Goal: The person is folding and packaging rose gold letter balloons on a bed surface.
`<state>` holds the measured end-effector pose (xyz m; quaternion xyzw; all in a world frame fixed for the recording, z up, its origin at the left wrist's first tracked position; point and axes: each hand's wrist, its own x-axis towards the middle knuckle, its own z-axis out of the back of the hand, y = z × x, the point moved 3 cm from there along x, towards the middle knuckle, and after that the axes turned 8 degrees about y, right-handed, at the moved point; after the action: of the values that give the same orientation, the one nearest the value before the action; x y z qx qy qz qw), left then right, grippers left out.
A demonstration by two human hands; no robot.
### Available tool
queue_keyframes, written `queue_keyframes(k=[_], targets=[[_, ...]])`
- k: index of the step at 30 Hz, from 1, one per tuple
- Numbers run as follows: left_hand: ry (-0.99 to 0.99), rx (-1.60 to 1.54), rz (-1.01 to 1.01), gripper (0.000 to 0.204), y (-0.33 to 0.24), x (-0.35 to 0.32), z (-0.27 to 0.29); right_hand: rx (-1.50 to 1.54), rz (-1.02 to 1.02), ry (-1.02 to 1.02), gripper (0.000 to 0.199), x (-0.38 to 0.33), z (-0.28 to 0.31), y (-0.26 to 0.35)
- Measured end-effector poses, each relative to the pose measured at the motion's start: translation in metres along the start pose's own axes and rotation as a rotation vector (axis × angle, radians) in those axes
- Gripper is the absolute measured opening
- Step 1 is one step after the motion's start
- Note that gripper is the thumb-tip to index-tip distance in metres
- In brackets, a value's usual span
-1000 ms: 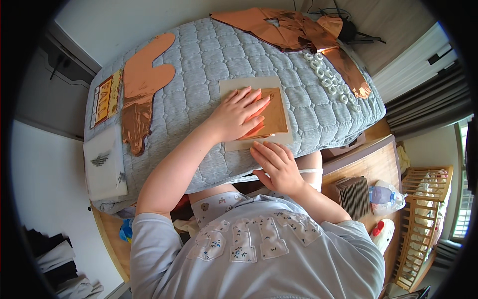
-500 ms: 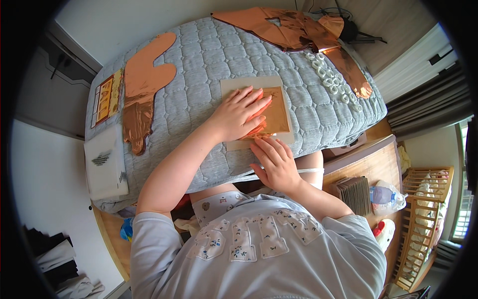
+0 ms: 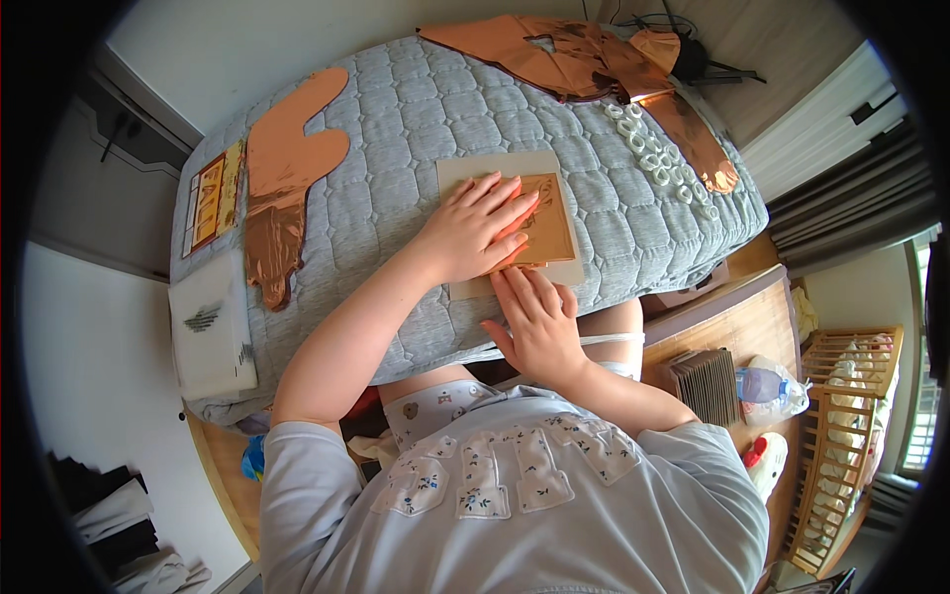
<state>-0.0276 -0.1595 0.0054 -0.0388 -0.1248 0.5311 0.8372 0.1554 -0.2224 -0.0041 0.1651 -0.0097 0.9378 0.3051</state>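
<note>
Head view, looking down on a grey quilted mattress (image 3: 416,129) at which a person in a pale blue shirt works with 2 bare hands. Left hand (image 3: 475,228): open, fingers spread flat, palm pressing on the left half of a copper foil sheet (image 3: 547,233). The foil sheet lies on a beige backing board (image 3: 473,168) near the mattress's near edge, with the board showing as a border around it. Right hand (image 3: 539,322): open, gripping nothing, fingers extended together with the fingertips (image 3: 515,282) touching the board's lower edge just below the foil. Left of the hands, well apart, a long copper foil cutout (image 3: 282,163) lies on the quilt, its lower end crumpled; beside it sits a flat printed packet (image 3: 211,198), and below that a white paper pad (image 3: 208,327). At the far end, crumpled copper foil scraps (image 3: 564,49) are heaped, and a row of small white rings (image 3: 653,158) runs beside a copper strip (image 3: 698,144). Lower right: a wooden rack (image 3: 841,445).
</note>
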Motion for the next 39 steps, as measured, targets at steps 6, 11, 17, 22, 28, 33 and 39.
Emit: queue_keyframes(k=[6, 11, 17, 22, 28, 33, 39], targets=[[-0.011, -0.001, -0.006, 0.058, -0.001, 0.000, 0.001, -0.154, -0.072, -0.001, 0.067, -0.002, -0.005, 0.011], [-0.008, 0.003, -0.003, 0.059, -0.002, 0.000, 0.001, -0.208, -0.085, -0.006, 0.069, 0.000, -0.005, 0.013], [-0.025, 0.008, -0.008, 0.059, -0.002, -0.001, 0.001, -0.149, -0.078, 0.002, 0.070, 0.002, -0.003, 0.012], [-0.034, 0.013, -0.017, 0.060, -0.002, 0.000, 0.000, -0.119, -0.065, -0.010, 0.071, 0.003, -0.005, 0.011], [-0.044, 0.032, -0.024, 0.061, -0.003, -0.001, 0.000, -0.109, -0.087, -0.020, 0.072, 0.001, -0.012, 0.013], [-0.037, 0.043, -0.021, 0.066, -0.003, 0.000, 0.001, -0.063, -0.094, -0.005, 0.073, 0.002, -0.008, 0.013], [-0.037, 0.046, -0.030, 0.068, -0.004, -0.001, 0.001, 0.063, -0.093, 0.021, 0.071, -0.007, -0.005, 0.007]])
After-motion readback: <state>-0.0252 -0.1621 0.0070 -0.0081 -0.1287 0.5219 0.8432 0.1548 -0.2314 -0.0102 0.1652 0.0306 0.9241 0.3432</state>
